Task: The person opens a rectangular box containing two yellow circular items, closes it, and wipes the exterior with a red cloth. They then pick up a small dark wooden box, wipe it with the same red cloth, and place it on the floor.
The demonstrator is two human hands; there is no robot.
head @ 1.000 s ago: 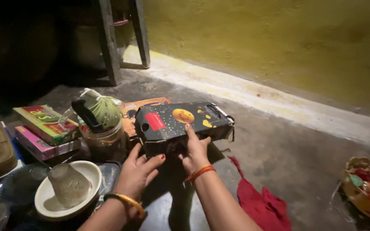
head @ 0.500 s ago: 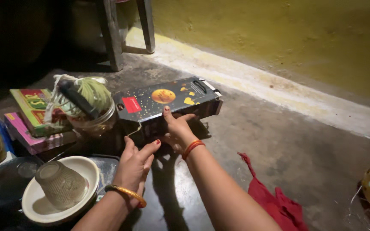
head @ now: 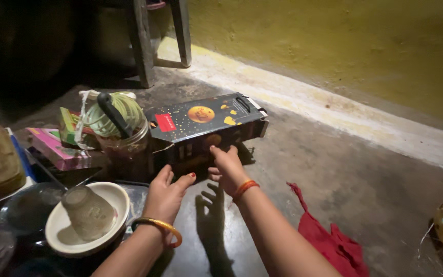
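Box: long black carton point(head: 206, 123) with an orange disc, yellow shapes and a red label on its top face — it lies on its side on the dark floor point(head: 334, 174), leaning slightly against the glass jar at its left end.
Right hand: right hand point(head: 227, 165) reaches to the near side wall of the carton, fingertips touching it low down; the grip is spread, fingers extended rather than curled, so it presses or steadies the box instead of clasping it.
Left hand: left hand point(head: 166, 196) hovers just below the carton's near left corner, palm down, fingers loosely spread, holding nothing; I cannot tell whether a fingertip touches the cardboard.
Wrists: a gold bangle point(head: 157, 228) on the left, an orange thread band point(head: 244, 189) on the right.
Glass jar: jar point(head: 124, 149) just left of the carton, with a pale green bundle in clear plastic and a dark handle on top.
Left clutter: white bowl point(head: 85, 220) with an upturned ribbed tumbler point(head: 87, 210) in it; flat pink and green packets point(head: 57, 146) stacked behind — all crowded together, well within reach.
Right side: red cloth point(head: 329, 241) crumpled on the floor, apart from the carton.
Background: yellow wall point(head: 334, 46) and wooden legs point(head: 144, 41).
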